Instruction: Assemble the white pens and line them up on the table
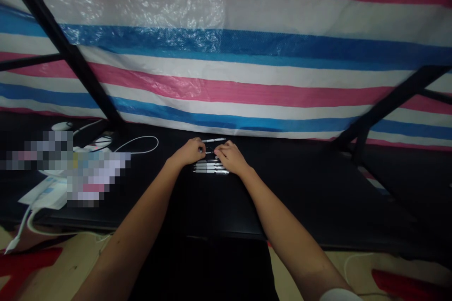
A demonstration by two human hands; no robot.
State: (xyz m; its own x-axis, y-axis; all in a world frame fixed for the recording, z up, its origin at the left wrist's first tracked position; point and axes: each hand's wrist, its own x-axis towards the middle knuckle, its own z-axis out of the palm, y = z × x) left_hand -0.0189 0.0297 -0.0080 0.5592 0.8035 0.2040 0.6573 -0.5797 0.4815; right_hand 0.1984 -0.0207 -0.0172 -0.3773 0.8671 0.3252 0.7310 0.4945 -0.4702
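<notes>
Okay, so your left hand point(192, 151) and right hand point(231, 156) are close together over the black surface point(300, 188), fingers curled, something slim between them (too small to make out). There's a row of pens point(208, 168) on your side, one more pen point(214, 140) just beyond, and striped sheeting point(247, 94) behind it all.

Several slim pens point(208, 168), whitish and silver with dark tips at the left, lie flat in a row on the black tabletop point(296, 183), crosswise and nearly parallel, some right ends hidden. A similar pen point(216, 140) lies apart on the far side, also crosswise. Between them, a thin pale piece point(208, 152) with dark parts, mostly covered, is held between both hands point(194, 150)
</notes>
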